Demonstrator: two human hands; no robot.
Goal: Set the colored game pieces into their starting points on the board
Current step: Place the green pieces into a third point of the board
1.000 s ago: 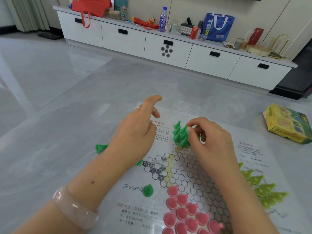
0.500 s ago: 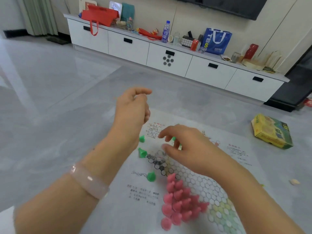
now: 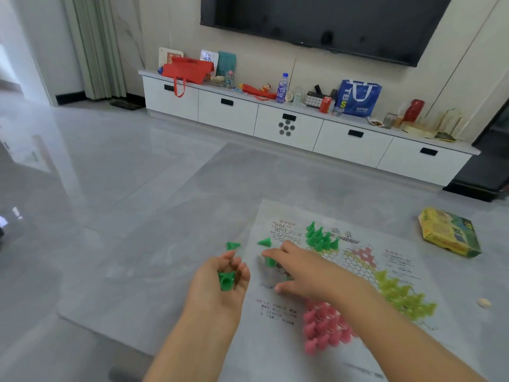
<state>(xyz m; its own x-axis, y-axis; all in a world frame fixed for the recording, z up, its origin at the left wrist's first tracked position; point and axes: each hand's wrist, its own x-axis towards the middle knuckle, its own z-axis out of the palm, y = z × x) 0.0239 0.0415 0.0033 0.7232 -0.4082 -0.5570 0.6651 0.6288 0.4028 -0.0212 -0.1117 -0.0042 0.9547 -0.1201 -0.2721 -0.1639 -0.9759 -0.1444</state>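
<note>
A paper game board (image 3: 396,260) lies on the grey floor. My left hand (image 3: 217,288) is turned palm up beside the board's left edge and cradles a green cone piece (image 3: 226,281) in its curled fingers. My right hand (image 3: 300,271) reaches left across the board, its fingers over another green piece (image 3: 270,261); whether it grips it is unclear. Loose green pieces lie at the board's left edge (image 3: 265,242) and on the floor (image 3: 233,245). A green cluster (image 3: 321,238) stands at the far corner, yellow-green pieces (image 3: 399,295) at the right, pink pieces (image 3: 322,329) near me.
A yellow-green game box (image 3: 449,235) lies on the floor to the right of the board. A small pale object (image 3: 484,302) sits near the right edge. A white low cabinet (image 3: 289,125) with clutter runs along the far wall under a television.
My left hand dropped and turned palm up with a green piece in it. My right hand moved left towards the loose green pieces. The camera tilted up.
</note>
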